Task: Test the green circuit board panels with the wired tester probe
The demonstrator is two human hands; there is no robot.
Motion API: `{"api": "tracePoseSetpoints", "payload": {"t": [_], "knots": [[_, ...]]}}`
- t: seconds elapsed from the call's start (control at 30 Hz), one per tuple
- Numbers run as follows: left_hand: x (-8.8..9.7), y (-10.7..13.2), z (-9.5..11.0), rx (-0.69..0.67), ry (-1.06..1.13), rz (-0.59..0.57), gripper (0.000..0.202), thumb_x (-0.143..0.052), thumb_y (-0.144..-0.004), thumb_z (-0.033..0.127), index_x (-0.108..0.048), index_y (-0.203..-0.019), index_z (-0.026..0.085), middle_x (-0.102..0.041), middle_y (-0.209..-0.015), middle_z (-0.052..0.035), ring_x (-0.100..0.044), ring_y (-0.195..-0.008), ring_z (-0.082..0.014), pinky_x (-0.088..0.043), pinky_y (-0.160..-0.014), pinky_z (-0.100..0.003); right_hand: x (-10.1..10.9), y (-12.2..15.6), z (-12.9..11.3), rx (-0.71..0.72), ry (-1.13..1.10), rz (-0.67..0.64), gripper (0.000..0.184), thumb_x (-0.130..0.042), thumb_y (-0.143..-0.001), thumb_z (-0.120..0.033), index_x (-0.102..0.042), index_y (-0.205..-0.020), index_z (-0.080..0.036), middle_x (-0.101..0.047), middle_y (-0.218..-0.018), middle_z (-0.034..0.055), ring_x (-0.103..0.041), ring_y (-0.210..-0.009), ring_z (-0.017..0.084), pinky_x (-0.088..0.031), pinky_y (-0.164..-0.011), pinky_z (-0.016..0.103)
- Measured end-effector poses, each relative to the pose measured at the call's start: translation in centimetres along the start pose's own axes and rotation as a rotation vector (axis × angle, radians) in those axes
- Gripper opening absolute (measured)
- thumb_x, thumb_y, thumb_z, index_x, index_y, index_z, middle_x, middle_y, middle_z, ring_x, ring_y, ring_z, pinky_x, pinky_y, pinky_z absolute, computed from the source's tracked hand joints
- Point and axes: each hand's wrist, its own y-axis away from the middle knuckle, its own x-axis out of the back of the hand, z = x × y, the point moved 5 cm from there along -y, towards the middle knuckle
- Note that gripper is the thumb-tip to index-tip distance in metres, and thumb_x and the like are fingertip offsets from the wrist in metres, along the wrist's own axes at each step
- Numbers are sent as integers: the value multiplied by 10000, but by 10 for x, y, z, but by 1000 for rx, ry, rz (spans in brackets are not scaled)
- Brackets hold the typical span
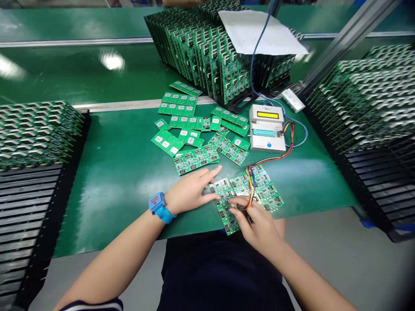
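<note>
A: Entry, largest first. What is carried by the desk (123, 172)?

B: A green mat is laid over it. Three racks of upright boards are stood around the working space: a left rack (32, 138), a right rack (363, 99) and a back rack (207, 56), the last partly covered by a white sheet (262, 32). It is judged that they are ranged so that each is within arm's reach.

A: And in the middle?

B: Loose boards (201, 129) are scattered flat and overlapping just beside a grey tester box (266, 128) with a yellow display. A coloured lead (272, 159) is run from the box down to the near edge.

A: Where is the board panel (269, 194) found?

B: At the near edge of the desk, flat, component side up, between the two hands. It is seen as a green panel of several small joined boards, with dark chips and white print. Finer detail cannot be read.

A: Hands?

B: The left hand (189, 194) is spread open, its fingers (212, 175) laid on the panel's left end and nothing gripped; the panel is presumably pinned against sliding. The right hand (259, 224) is closed, its fingers (238, 203) pinched on the end of the coloured lead, which is held down onto the panel. The contact itself is hidden.

A: Smallest item?

B: A blue wrist strap (158, 206) is worn on the left wrist.
</note>
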Motion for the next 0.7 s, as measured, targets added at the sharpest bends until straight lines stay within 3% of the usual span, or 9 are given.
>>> {"api": "tracePoseSetpoints", "payload": {"t": [0.13, 0.37, 0.7], "knots": [[-1, 1, 0, -15, -6, 14, 726, -613, -832, 418, -235, -1420, 224, -542, -970, -49, -528, -738, -140, -490, -696, -300, 1, 1, -1, -5, -4, 4, 245, -525, -873, -89, -532, -1096, -192, -616, -987, 55, -582, -976, 162, -480, -875, 279], [2, -1, 3, -49, -15, 30, 564, -600, -841, 409, -409, -1333, 208, -536, -977, -54, -536, -759, -144, -490, -702, -293, 1, 1, -2, -3, -4, 2, 243, -519, -878, -95, -530, -1099, -196, -618, -983, 58, -588, -971, 169, -485, -872, 286], [3, 0, 5, -70, -15, 35, 512, -590, -849, 400, -449, -1308, 222, -544, -991, -59, -547, -799, -154, -498, -717, -301, 1, 1, -2, -20, 6, -3, 231, -501, -889, -125, -534, -1104, -204, -627, -992, 60, -603, -970, 181, -510, -863, 318]]}}
